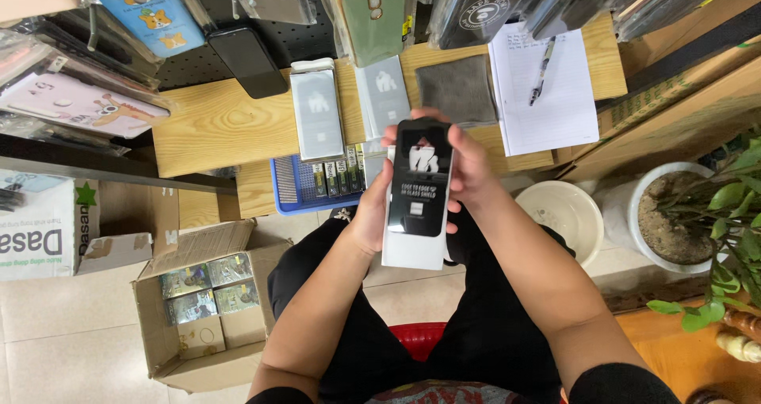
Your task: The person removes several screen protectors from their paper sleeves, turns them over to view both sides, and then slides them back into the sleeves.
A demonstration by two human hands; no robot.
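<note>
- Both hands hold a black screen-protector pack [420, 178] over a white sleeve [414, 249], above the lap, just in front of the bench [214, 126].
- Left hand [372, 210]: fingers wrapped on the left edge, thumb on front.
- Right hand [468, 170]: fingers curled around top and right edge.
- On the bench: two similar white packs [317, 111], grey cloth [456, 89], notepad [547, 95] with pen [542, 71].
- Blue basket [289, 186] and open cardboard box [202, 301] left of the knees.

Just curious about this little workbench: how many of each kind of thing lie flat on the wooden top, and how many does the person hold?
Flat screen-protector packs on the wooden top: 2
Grey cloth: 1
Notepad: 1
Pen: 1
Black-fronted pack held in left hand and right hand: 1
Total: 6
</note>
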